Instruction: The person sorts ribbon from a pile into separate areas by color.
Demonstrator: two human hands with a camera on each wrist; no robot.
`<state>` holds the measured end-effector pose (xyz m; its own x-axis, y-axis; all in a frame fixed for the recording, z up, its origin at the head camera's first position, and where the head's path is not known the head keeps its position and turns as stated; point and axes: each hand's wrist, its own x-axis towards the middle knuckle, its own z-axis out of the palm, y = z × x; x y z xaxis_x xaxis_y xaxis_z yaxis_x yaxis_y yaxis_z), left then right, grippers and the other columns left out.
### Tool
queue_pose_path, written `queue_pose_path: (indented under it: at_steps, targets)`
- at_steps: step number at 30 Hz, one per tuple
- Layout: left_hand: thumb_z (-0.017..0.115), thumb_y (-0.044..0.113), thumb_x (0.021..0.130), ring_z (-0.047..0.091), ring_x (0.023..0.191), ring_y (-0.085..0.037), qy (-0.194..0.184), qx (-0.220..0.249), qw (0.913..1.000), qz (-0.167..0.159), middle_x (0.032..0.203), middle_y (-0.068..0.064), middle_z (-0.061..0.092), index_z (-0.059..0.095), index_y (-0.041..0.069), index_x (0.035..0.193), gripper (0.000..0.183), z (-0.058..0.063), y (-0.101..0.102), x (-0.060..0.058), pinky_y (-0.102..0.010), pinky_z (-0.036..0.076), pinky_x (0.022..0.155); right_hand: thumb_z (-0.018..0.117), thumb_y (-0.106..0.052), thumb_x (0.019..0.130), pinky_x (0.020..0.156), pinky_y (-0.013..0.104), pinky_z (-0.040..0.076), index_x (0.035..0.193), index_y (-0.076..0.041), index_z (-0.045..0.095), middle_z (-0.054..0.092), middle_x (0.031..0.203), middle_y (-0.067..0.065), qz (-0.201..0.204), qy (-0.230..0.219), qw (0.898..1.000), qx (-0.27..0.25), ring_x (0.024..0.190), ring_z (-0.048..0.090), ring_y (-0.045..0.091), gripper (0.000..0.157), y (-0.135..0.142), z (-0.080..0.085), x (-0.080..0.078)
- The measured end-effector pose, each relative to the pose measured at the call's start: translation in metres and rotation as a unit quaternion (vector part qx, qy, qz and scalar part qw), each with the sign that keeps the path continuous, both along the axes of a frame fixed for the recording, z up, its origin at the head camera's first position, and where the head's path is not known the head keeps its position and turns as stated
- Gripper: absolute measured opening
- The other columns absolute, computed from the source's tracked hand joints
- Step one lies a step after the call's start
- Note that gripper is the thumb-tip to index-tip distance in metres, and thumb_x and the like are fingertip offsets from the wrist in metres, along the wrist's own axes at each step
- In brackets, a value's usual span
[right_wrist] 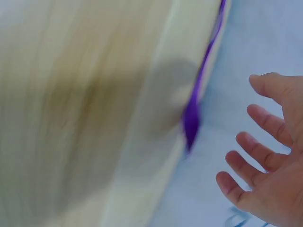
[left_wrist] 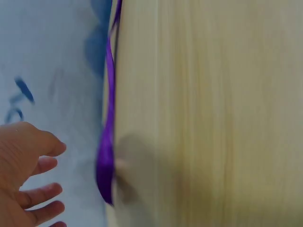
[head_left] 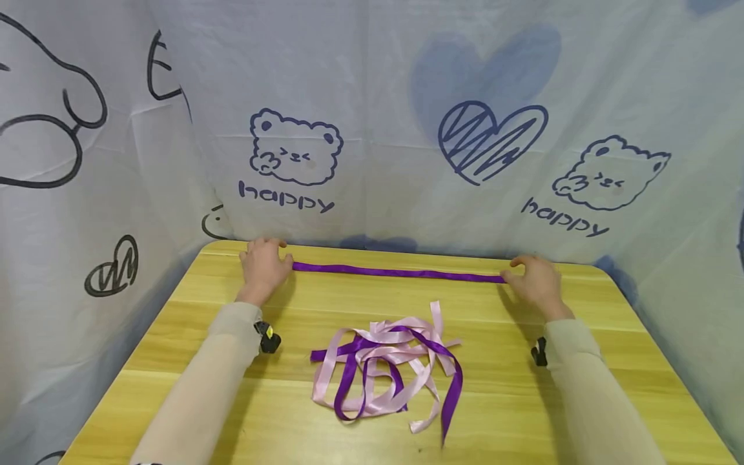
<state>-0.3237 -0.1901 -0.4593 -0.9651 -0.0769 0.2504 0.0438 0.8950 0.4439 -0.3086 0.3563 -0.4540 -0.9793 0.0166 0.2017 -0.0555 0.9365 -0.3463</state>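
A purple ribbon (head_left: pixel 401 273) lies stretched almost straight across the far part of the table. Beside its left end is my left hand (head_left: pixel 264 268); in the left wrist view the thumb and fingers (left_wrist: pixel 45 195) are spread, apart from the ribbon's loose end (left_wrist: pixel 105 172). My right hand (head_left: pixel 536 284) is at the other end. Its fingers (right_wrist: pixel 258 150) are also spread in the right wrist view, with a gap to the ribbon tip (right_wrist: pixel 191 124). Nearer the front lies a loose tangle of pink ribbons (head_left: pixel 383 403) and purple ribbons (head_left: pixel 452 403).
The wooden table (head_left: pixel 494 413) has a rounded far edge close to a white curtain (head_left: pixel 383 194) printed with bears and hearts. Dark wrist devices (head_left: pixel 268 338) sit on both sleeves. The tangle lies between the two forearms.
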Motion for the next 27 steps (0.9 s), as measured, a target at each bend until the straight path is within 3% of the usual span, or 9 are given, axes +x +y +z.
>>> queue_pose_path:
  at_steps: [5, 9, 11, 15, 17, 20, 24, 27]
  targets:
    - [0.065, 0.021, 0.098, 0.061, 0.116, -0.045, 0.046, 0.0, 0.9951, -0.088, 0.122, -0.024, 0.07, 0.074, 0.001, 0.117, 0.028, 0.012, 0.039, 0.012, -0.059, 0.046, 0.096, 0.072, -0.023, 0.098, 0.105, 0.068, 0.042, 0.116, 0.004, 0.072, 0.067, 0.124, 0.031, 0.076, 0.05, 0.996, -0.01, 0.121, 0.057, 0.052, 0.032, -0.035, 0.013, 0.02]
    - [0.07, 0.017, 0.097, 0.07, 0.105, -0.038, 0.068, 0.006, 0.9803, -0.185, 0.109, -0.019, 0.076, 0.076, 0.002, 0.107, 0.02, 0.016, 0.068, 0.028, -0.053, 0.054, 0.092, 0.076, -0.018, 0.096, 0.101, 0.062, 0.048, 0.108, 0.003, 0.075, 0.073, 0.116, 0.025, 0.149, 0.078, 0.985, -0.039, 0.114, 0.064, 0.047, 0.024, -0.068, 0.014, 0.038]
    - [0.07, 0.016, 0.098, 0.072, 0.101, -0.033, 0.057, 0.012, 0.9701, -0.236, 0.106, -0.015, 0.077, 0.077, 0.002, 0.107, 0.018, 0.015, 0.081, 0.037, -0.05, 0.057, 0.091, 0.077, -0.017, 0.095, 0.1, 0.06, 0.05, 0.108, 0.001, 0.076, 0.075, 0.114, 0.021, 0.18, 0.077, 0.979, -0.059, 0.113, 0.066, 0.044, 0.023, -0.082, 0.012, 0.046]
    - [0.067, 0.02, 0.102, 0.071, 0.101, -0.027, -0.007, 0.031, 0.9495, -0.312, 0.11, -0.01, 0.077, 0.076, 0.005, 0.116, 0.023, 0.012, 0.107, 0.055, -0.045, 0.058, 0.091, 0.077, -0.018, 0.095, 0.099, 0.059, 0.051, 0.109, -0.002, 0.076, 0.075, 0.114, 0.015, 0.22, 0.062, 0.971, -0.076, 0.115, 0.066, 0.04, 0.021, -0.105, 0.009, 0.063]
    - [0.066, 0.022, 0.103, 0.071, 0.104, -0.025, -0.035, 0.031, 0.9399, -0.338, 0.113, -0.009, 0.077, 0.075, 0.006, 0.122, 0.026, 0.009, 0.118, 0.063, -0.044, 0.058, 0.092, 0.077, -0.018, 0.095, 0.1, 0.059, 0.052, 0.108, -0.004, 0.076, 0.074, 0.114, 0.014, 0.238, 0.055, 0.967, -0.08, 0.115, 0.066, 0.04, 0.019, -0.114, 0.007, 0.071]
    - [0.065, 0.025, 0.104, 0.072, 0.109, -0.028, -0.048, 0.008, 0.9288, -0.367, 0.12, -0.01, 0.076, 0.073, 0.008, 0.128, 0.031, 0.003, 0.13, 0.075, -0.047, 0.057, 0.097, 0.076, -0.018, 0.095, 0.101, 0.059, 0.052, 0.108, -0.004, 0.076, 0.073, 0.117, 0.014, 0.267, 0.037, 0.96, -0.076, 0.116, 0.065, 0.039, 0.019, -0.125, 0.004, 0.081]
    - [0.063, 0.028, 0.105, 0.069, 0.116, -0.03, -0.044, -0.043, 0.9214, -0.384, 0.126, -0.009, 0.074, 0.071, 0.012, 0.133, 0.033, -0.005, 0.141, 0.089, -0.053, 0.053, 0.104, 0.075, -0.025, 0.097, 0.103, 0.056, 0.053, 0.112, -0.007, 0.075, 0.071, 0.12, 0.012, 0.302, -0.005, 0.952, -0.046, 0.119, 0.066, 0.036, 0.023, -0.131, -0.004, 0.093]
    - [0.062, 0.027, 0.105, 0.07, 0.114, -0.027, -0.034, -0.063, 0.915, -0.397, 0.123, -0.007, 0.075, 0.072, 0.015, 0.133, 0.032, -0.009, 0.146, 0.097, -0.051, 0.054, 0.102, 0.076, -0.03, 0.098, 0.093, 0.046, 0.058, 0.117, -0.01, 0.073, 0.071, 0.114, 0.007, 0.319, -0.035, 0.947, -0.029, 0.106, 0.068, 0.028, 0.028, -0.133, -0.009, 0.1]
